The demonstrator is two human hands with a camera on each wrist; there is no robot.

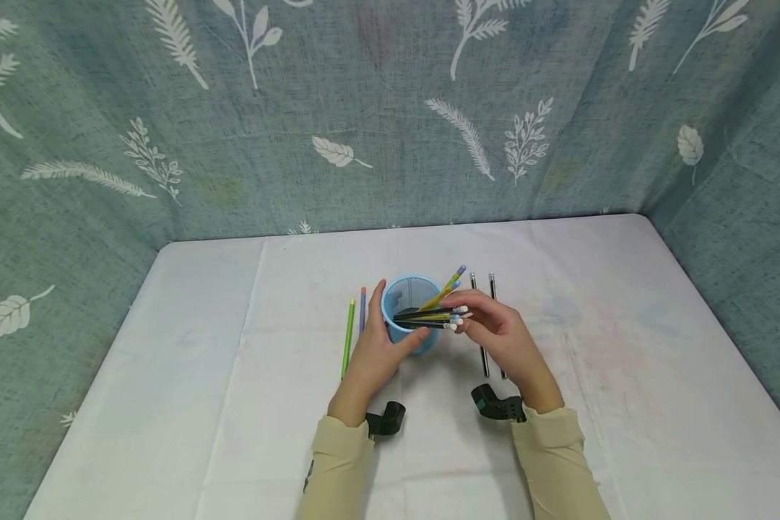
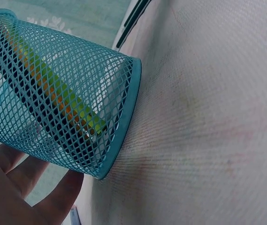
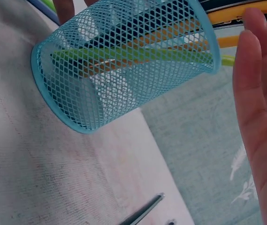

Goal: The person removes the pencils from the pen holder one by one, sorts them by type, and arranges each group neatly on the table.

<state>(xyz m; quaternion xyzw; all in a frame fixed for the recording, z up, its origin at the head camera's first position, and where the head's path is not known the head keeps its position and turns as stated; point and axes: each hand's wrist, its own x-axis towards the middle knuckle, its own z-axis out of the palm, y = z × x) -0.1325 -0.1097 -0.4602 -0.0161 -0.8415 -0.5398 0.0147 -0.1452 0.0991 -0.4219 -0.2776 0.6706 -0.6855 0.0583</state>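
Observation:
A light-blue mesh pencil cup (image 1: 411,283) is tilted toward the right, its base close over the white cloth. My left hand (image 1: 378,354) grips its side, thumb toward the front and fingers round the left; in the left wrist view those fingers (image 2: 18,180) lie along the mesh. Black, yellow and green pencils (image 3: 138,54) show inside through the mesh. Several pencil ends (image 1: 456,318) stick out over the rim, between the thumb and fingers of my right hand (image 1: 503,336), which pinches them. Two yellow pencils (image 1: 443,292) lean out farther back. The right thumb is hidden in the right wrist view.
A green pencil (image 1: 348,336) and a purplish pencil (image 1: 362,310) lie on the cloth left of the cup. Two black pencils (image 1: 484,361) lie on the right, partly under my right hand. A leaf-patterned curtain (image 1: 390,144) borders the table (image 1: 234,433) behind and at the sides.

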